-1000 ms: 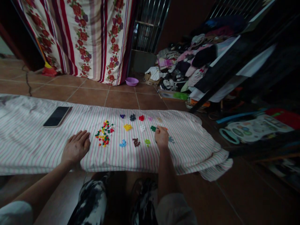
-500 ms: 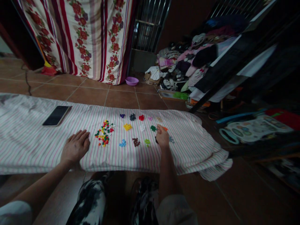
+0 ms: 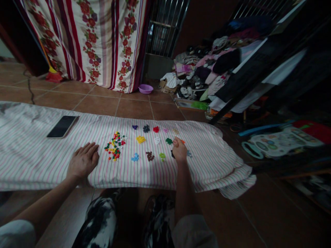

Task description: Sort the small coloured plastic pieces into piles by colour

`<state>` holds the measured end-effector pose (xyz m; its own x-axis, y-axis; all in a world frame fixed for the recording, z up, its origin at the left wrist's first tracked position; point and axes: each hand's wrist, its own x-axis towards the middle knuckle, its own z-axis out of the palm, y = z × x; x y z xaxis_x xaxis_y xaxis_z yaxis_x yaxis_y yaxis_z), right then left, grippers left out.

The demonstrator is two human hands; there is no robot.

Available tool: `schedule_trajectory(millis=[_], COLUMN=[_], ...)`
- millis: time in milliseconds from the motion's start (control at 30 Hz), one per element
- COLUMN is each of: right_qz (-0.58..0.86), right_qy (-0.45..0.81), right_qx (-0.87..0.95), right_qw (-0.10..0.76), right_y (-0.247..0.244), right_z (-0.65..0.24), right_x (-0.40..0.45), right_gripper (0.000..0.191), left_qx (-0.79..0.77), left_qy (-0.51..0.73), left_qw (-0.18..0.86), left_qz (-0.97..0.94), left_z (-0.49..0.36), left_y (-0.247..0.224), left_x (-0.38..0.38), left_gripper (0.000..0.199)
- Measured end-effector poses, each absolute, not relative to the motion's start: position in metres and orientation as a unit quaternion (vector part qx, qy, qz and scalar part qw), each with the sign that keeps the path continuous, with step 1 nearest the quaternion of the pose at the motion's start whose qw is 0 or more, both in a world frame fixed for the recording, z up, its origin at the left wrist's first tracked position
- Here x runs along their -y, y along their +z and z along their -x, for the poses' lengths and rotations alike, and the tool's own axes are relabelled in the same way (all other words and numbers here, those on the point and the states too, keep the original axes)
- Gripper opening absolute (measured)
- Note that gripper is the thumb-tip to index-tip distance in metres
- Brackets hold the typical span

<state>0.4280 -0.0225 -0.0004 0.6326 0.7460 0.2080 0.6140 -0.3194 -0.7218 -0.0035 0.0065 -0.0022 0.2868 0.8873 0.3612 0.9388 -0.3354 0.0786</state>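
Observation:
My left hand (image 3: 83,161) lies flat on the striped cloth (image 3: 33,155), fingers stretched out, left of a mixed pile of small coloured pieces (image 3: 113,148). My right hand (image 3: 179,149) is closed in a pinch beside the dark green pile (image 3: 169,141); anything between its fingertips is too small to make out. It partly covers an orange pile (image 3: 183,141) and a black pile (image 3: 172,154). Sorted by colour, other small piles lie to its left, among them yellow (image 3: 141,139), white (image 3: 157,140), brown (image 3: 149,156), light blue (image 3: 134,157) and lime green (image 3: 162,156).
A phone (image 3: 62,126) rests on the cloth at the left. Along the far edge sit red (image 3: 156,129) and dark grey (image 3: 146,128) piles. Beyond, on the tiled floor, are a purple basin (image 3: 146,89) and a heap of clothes (image 3: 201,65).
Almost nothing differs. My right hand stays by the dark green pile with only a very slight shift, and my left hand remains flat in place.

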Motion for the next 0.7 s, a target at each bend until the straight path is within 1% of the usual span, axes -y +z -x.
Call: schedule_trajectory(millis=[133,267,400,500,567,700], right_qz=[0.810,0.811,0.757,0.693,0.661,0.605], right_qy=[0.078,0.037,0.001,0.009,0.034,0.099], right_qx=[0.417,0.424,0.478,0.545,0.594,0.692], right_qw=[0.405,0.401,0.447,0.473,0.457,0.381], right_y=[0.004,0.011,0.018,0.021,0.022,0.021], right_z=[-0.426,-0.418,-0.396,-0.367,-0.344,-0.298], right_x=[0.025,0.023,0.015,0.008,0.005,0.003], right_gripper=[0.050,0.046,0.039,0.033,0.031,0.024], left_qx=[0.578,0.585,0.585,0.587,0.589,0.589], left_qy=[-0.173,-0.174,-0.181,-0.176,-0.176,-0.180], left_qw=[0.069,0.061,0.059,0.062,0.061,0.057], left_qz=[0.795,0.790,0.788,0.788,0.786,0.786], left_z=[0.003,0.001,0.001,0.001,0.000,0.000], left_y=[-0.002,-0.001,0.000,0.000,0.000,-0.002], left_x=[-0.006,-0.006,-0.007,-0.007,-0.007,-0.007], left_gripper=[0.048,0.045,0.043,0.043,0.043,0.044])
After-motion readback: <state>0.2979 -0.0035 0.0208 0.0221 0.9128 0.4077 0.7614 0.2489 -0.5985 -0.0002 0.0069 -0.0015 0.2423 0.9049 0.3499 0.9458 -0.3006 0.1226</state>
